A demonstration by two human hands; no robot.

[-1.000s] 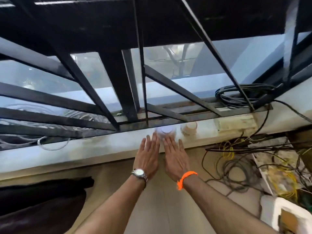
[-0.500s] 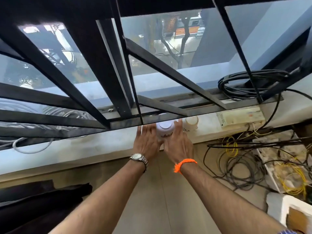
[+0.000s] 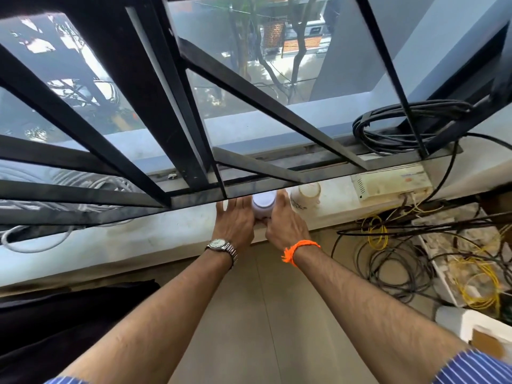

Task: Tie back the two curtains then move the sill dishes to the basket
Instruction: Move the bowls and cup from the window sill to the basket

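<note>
A white cup (image 3: 263, 204) stands on the pale window sill (image 3: 155, 236) just under the black window grille. My left hand (image 3: 235, 221), with a watch on the wrist, presses against the cup's left side. My right hand (image 3: 285, 220), with an orange thread on the wrist, presses against its right side. Both hands clasp the cup between them. A second cream cup (image 3: 306, 194) stands on the sill right beside my right hand. No curtain or basket shows.
The black metal grille (image 3: 194, 128) overhangs the sill. A white electrical box (image 3: 390, 184) and coiled black cables (image 3: 407, 126) lie to the right. Tangled black and yellow wires (image 3: 401, 261) hang below. Dark fabric (image 3: 55, 322) lies at lower left.
My hands went from hovering flat below the sill to closing around the white cup from both sides. The view tilted up toward the window.
</note>
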